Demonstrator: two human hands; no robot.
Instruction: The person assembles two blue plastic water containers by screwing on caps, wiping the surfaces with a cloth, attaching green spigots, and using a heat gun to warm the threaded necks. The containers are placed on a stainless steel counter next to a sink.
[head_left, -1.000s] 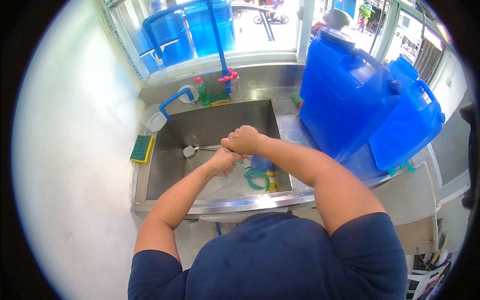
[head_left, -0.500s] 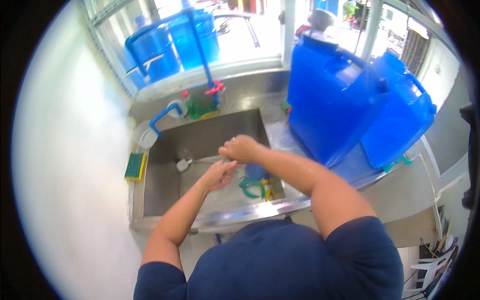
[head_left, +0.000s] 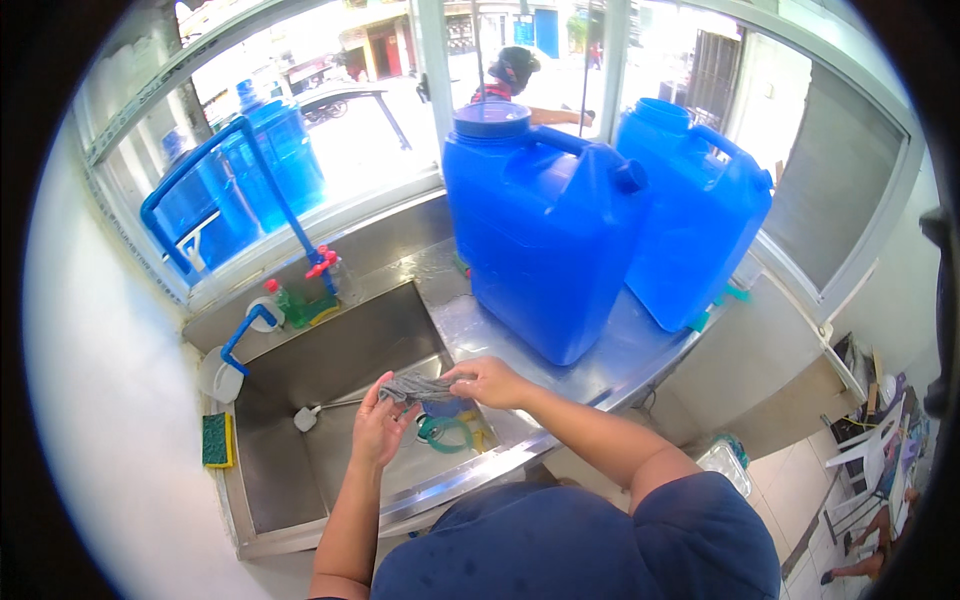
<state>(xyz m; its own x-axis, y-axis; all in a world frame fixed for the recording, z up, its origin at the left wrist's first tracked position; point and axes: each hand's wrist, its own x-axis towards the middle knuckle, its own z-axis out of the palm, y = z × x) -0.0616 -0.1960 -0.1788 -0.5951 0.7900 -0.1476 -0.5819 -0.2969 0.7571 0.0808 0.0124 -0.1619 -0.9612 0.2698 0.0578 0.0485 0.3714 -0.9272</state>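
Observation:
Above the sink (head_left: 330, 345), a twisted grey cloth (head_left: 420, 388) stretches between my two hands. My left hand (head_left: 378, 432) has one end of it between thumb and fingers, palm turned up. The other end is pinched by my right hand (head_left: 495, 383), closed with the fingers bent over the cloth. Beneath the cloth, a green ring-shaped thing (head_left: 445, 434) lies in the sink, partly next to something blue and something yellow that I cannot make out. A white-headed brush (head_left: 306, 418) with a thin handle rests on the sink floor to the left.
Two big blue jugs (head_left: 540, 240) with handles stand on the steel counter to the right. A green and yellow sponge (head_left: 217, 440) sits on the left rim. Behind the sink are a blue pipe (head_left: 275, 185) with a red tap handle (head_left: 321, 262) and a green bottle (head_left: 288, 303).
My view has swung to the right. My hands were bunched tightly together and have moved apart, so the grey cloth now shows between them.

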